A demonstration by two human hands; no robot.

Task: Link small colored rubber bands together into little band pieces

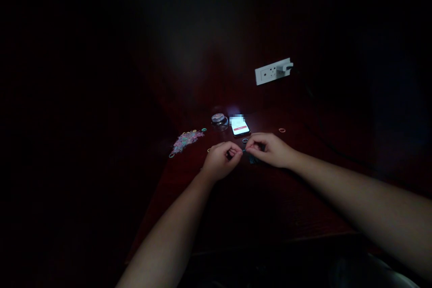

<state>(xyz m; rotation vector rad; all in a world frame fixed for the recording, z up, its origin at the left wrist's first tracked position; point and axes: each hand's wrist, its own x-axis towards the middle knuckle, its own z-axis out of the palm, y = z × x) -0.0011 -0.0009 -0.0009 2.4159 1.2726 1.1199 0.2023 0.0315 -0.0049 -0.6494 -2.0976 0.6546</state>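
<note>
Bench (270,209), dark reddish-brown, wood-like, its near edge dim: this lay nearest, under two bare forearms that reached in from the lower corners.

Left hand (221,161), one: its thumb and fingertips were drawn together in a narrow pinch. Right hand (270,149), one: it was likewise pinched, facing the left, the fingertips near but apart.

Thin blue-green strand (244,150), one: it was held between the two hands, above the bench; its full form was too small to tell.

Dark teal cluster of slim strips (253,160), one: it lay just below the right hand, partly hidden.

Small yellow item (209,150), one: it showed at the left hand's outer side, mostly covered.

Small pale-blue ring (245,143), one: it lay beyond the fingertips, before the phone.

Black phone with a lit white screen (240,129), one: it was face up, a red bar on the display.

Heap of small pastel bands (186,141), pink, green and yellow: it lay to the left.

Small orange-pink ring (282,132), one: it lay alone to the right.

Clear round jar with a pale lid (219,120), one: it stood beside the phone.

White rectangular wall socket (265,75), one: it held a white plug (283,69).
</note>
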